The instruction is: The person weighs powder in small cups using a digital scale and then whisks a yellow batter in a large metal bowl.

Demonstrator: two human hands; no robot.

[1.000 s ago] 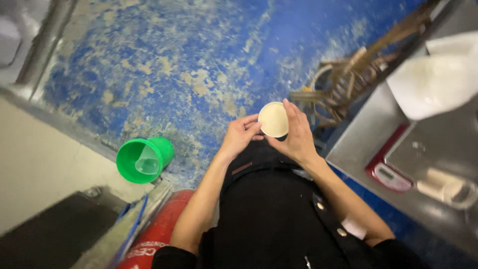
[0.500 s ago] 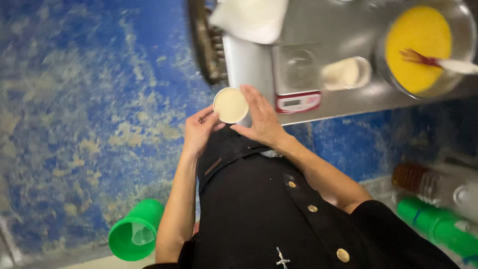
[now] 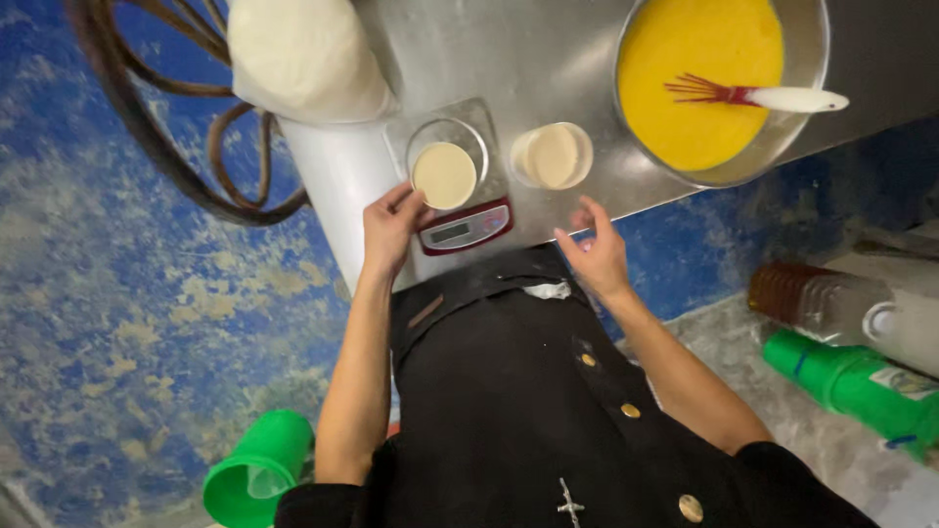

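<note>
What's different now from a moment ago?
The small cup went from both hands onto the scale. The left hand still touches it; the right hand let go and hangs open. The second cup and the yellow bowl stayed put.

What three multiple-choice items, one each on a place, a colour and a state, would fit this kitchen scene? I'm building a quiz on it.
1. Where does the small clear cup of cream-coloured batter held by the left hand sit?
A. On the red-fronted kitchen scale
B. On the floor
C. In the bowl

2. What colour is the mix in the large round metal bowl?
A. Green
B. Yellow
C. White

3. What is the right hand doing?
A. Gripping the red whisk
B. Lifting the bowl
C. Open, holding nothing

1 A: the cup stands over the scale's platform.
2 B: the bowl is filled with yellow.
3 C: its fingers are spread, off the counter's edge.
</note>
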